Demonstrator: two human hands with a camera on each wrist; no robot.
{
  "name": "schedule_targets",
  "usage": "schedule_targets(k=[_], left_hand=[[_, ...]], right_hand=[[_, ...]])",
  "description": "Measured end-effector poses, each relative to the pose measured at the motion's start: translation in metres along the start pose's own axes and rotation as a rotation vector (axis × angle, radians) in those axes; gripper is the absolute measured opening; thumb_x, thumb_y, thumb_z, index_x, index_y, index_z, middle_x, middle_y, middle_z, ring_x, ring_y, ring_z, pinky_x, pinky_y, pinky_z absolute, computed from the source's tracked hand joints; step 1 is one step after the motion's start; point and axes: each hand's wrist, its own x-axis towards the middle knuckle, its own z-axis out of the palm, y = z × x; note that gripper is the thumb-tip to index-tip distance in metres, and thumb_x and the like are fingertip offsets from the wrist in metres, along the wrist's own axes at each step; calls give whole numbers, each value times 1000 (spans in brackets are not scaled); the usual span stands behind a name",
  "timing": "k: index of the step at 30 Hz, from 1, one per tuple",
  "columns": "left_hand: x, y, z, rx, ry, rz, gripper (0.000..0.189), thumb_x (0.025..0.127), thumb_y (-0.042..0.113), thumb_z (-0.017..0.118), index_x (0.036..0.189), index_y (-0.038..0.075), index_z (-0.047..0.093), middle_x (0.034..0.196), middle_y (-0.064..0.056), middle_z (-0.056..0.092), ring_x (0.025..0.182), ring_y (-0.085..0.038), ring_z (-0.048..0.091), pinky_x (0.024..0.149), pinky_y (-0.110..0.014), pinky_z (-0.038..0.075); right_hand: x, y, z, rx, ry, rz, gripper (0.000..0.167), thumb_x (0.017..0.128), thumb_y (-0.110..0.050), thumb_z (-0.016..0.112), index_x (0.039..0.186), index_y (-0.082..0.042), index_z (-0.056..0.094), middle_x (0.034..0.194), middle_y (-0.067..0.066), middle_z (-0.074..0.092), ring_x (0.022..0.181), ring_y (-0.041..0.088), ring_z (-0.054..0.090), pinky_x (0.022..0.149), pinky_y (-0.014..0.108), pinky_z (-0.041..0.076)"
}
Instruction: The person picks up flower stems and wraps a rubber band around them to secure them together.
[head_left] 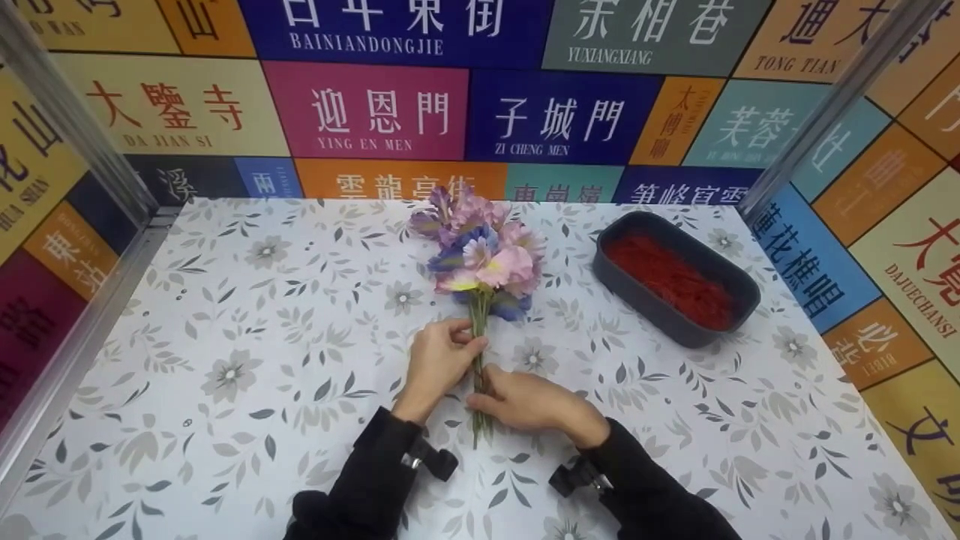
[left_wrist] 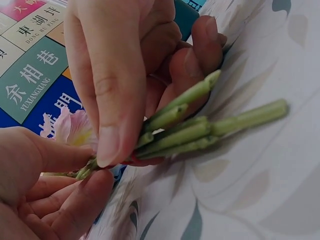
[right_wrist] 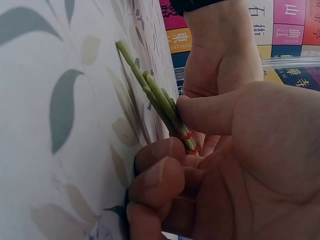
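A bouquet of artificial flowers (head_left: 487, 259) in pink, purple and blue lies over the table, heads pointing away from me. My left hand (head_left: 442, 356) pinches its green stems just below the blooms. Lower down, my right hand (head_left: 529, 401) holds the same stems between thumb and fingers. Uneven cut stem ends (left_wrist: 185, 130) stick out past the right hand. Around the stems, right at the right fingertips, sits a thin red band (right_wrist: 187, 136). In the left wrist view the thumbs and fingers of both hands come close together on the stems.
A dark grey oblong container (head_left: 611, 274) with a heap of thin red strands (head_left: 667, 277) stands at the back right. A white leaf-patterned cloth (head_left: 232, 375) covers the table. Coloured panels with lettering (head_left: 367, 112) and metal frame posts (head_left: 82, 97) enclose its back and sides.
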Motion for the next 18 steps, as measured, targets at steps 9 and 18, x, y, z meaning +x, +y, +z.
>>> schedule_targets(k=[9, 18], left_hand=[[-1, 2, -1, 8, -7, 11, 35, 85, 24, 78, 114, 4, 74, 91, -8, 79, 80, -20, 75, 74, -35, 61], [-2, 13, -14, 21, -21, 29, 36, 89, 26, 74, 117, 3, 73, 95, -10, 79, 82, -21, 76, 77, -39, 61]], right_hand=[[-4, -1, -7, 13, -22, 32, 27, 103, -37, 52, 103, -10, 53, 77, -3, 52, 67, 14, 52, 63, 31, 45], [-15, -4, -26, 27, -32, 38, 27, 104, -40, 49, 110, -15, 56, 80, -1, 61, 67, 13, 55, 63, 30, 45]])
